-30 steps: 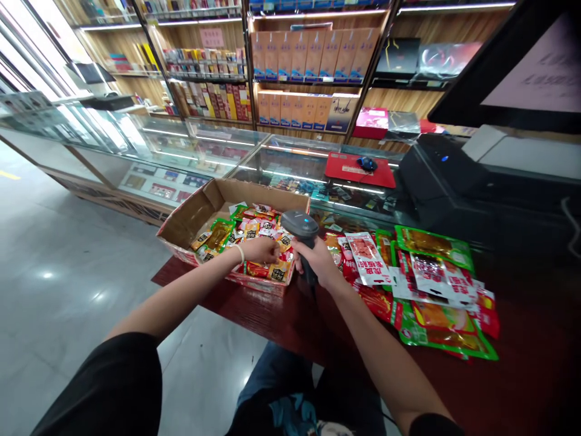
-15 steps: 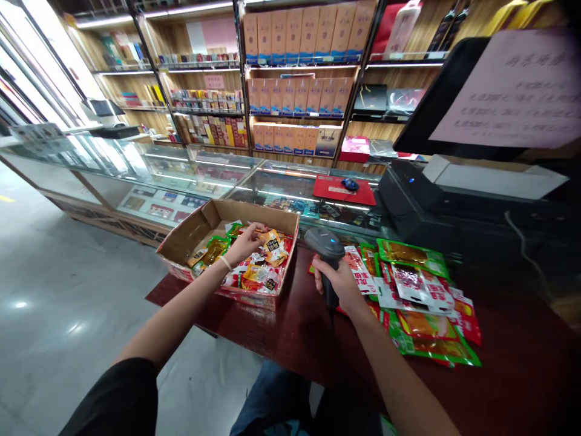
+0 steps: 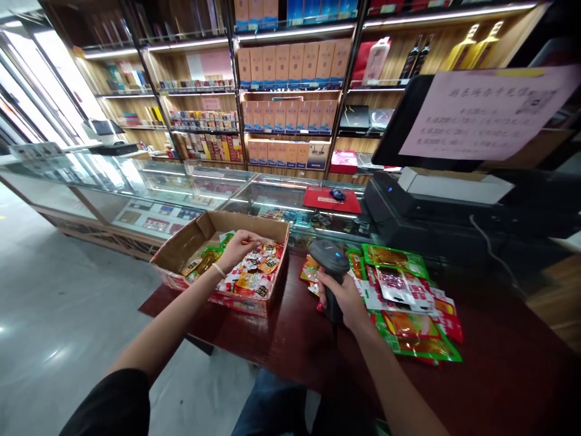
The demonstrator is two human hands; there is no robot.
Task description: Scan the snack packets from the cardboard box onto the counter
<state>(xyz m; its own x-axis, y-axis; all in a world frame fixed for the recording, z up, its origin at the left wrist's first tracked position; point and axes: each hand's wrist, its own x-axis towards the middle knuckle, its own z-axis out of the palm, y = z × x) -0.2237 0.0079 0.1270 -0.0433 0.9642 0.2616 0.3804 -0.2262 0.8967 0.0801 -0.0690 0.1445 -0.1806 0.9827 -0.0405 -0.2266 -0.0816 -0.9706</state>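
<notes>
My left hand (image 3: 239,249), a pale band at its wrist, reaches over a cardboard box (image 3: 278,233). Its fingers are bent together above small red, white and orange snack packets (image 3: 247,281); anything between the fingertips is too small to make out. Green-edged packets (image 3: 209,257) lie in the box's left part. My right hand (image 3: 344,297) is wrapped round the handle of a black barcode scanner (image 3: 327,257) with a blue light on top. The scanner is held upright over the dark red tabletop, beside a pile of snack packets (image 3: 402,290).
Behind the box runs a glass display counter (image 3: 181,181) bearing a red mat (image 3: 313,198) and a mouse (image 3: 337,194). A monitor (image 3: 390,133) with a pink paper sheet (image 3: 472,115) stands right, above black equipment (image 3: 399,215). Stocked shelves (image 3: 290,88) line the wall.
My view has tilted up slightly and turned right. An orange packet under my left fingers now lies flatter among the others. My right hand still grips the scanner.
</notes>
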